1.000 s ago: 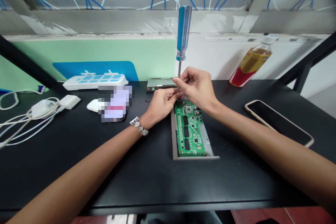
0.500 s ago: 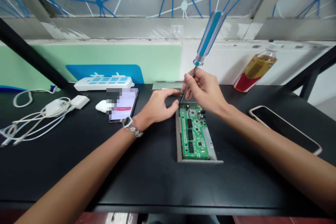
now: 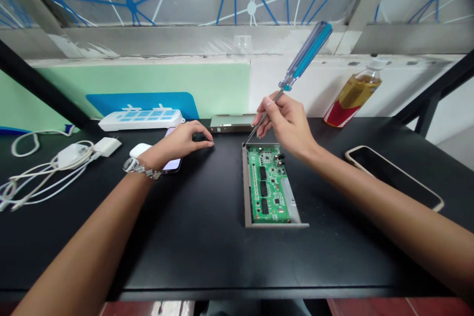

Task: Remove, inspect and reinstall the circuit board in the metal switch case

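A green circuit board (image 3: pixel 272 185) lies in a grey metal tray (image 3: pixel 247 192) on the black table. My right hand (image 3: pixel 287 118) is closed round the shaft of a screwdriver (image 3: pixel 309 54) with a blue and clear handle, which leans up to the right. Its tip is at the tray's far left corner. To the left of the tray, my left hand (image 3: pixel 185 139) hovers over the table by a lit phone (image 3: pixel 172 164), thumb and forefinger almost meeting; something tiny may be at the fingertips, too small to name.
A metal cover (image 3: pixel 233 123) lies at the table's back edge, with a power strip (image 3: pixel 142 119) to its left. White cables and chargers (image 3: pixel 70 158) are at the left. A bottle (image 3: pixel 353 94) and dark phone (image 3: pixel 392 177) stand and lie at the right.
My left hand has moved left, away from the tray's far corner, and now partly covers the lit phone. The screwdriver handle tilts further right, still in my right hand.
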### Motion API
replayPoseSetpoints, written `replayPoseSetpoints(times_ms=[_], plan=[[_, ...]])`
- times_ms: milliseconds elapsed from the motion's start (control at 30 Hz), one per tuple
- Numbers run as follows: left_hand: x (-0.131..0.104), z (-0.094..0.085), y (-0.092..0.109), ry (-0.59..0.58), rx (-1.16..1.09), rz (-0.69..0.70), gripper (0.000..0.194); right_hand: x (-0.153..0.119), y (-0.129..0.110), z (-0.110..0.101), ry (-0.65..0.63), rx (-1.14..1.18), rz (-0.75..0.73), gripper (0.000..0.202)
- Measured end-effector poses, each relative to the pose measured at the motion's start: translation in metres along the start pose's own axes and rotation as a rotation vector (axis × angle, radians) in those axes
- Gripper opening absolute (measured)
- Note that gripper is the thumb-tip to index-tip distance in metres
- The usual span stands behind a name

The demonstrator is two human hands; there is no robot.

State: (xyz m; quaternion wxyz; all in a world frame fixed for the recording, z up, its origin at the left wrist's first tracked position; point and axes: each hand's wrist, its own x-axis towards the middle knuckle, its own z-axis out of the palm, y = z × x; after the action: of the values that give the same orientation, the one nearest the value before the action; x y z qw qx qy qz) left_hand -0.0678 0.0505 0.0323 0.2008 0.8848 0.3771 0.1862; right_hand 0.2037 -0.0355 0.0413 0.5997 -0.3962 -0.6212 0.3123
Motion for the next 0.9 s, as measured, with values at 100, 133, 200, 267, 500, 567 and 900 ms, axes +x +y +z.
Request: replayPoseSetpoints(times_ms=[100, 133, 200, 267, 500, 567, 900], plan=[[0.001, 0.003, -0.002, -0.012, -0.019, 0.014, 0.020, 0.000, 0.001, 0.001, -0.004, 0.003, 0.004, 0.043], [0.002, 0.005, -0.003, -0.013, -0.020, 0.017, 0.020, 0.000, 0.001, 0.001, -0.005, 0.004, 0.004, 0.043], [0.003, 0.007, -0.004, -0.009, -0.015, 0.021, 0.020, -0.001, 0.001, 0.001, -0.004, 0.006, 0.006, 0.043], [0.004, 0.010, -0.005, 0.000, -0.011, 0.025, 0.021, -0.001, 0.001, 0.000, 0.002, 0.012, 0.004, 0.043], [0.005, 0.020, 0.017, 0.123, -0.301, -0.078, 0.026, 0.000, -0.002, 0.001, 0.044, 0.047, 0.002, 0.042], [0.006, 0.028, 0.030, 0.155, -0.530, -0.112, 0.029, 0.000, -0.003, 0.001, 0.082, 0.078, -0.008, 0.042], [0.010, 0.063, 0.054, 0.134, -1.170, -0.290, 0.020, 0.002, 0.000, 0.002, 0.181, 0.081, -0.035, 0.048]])
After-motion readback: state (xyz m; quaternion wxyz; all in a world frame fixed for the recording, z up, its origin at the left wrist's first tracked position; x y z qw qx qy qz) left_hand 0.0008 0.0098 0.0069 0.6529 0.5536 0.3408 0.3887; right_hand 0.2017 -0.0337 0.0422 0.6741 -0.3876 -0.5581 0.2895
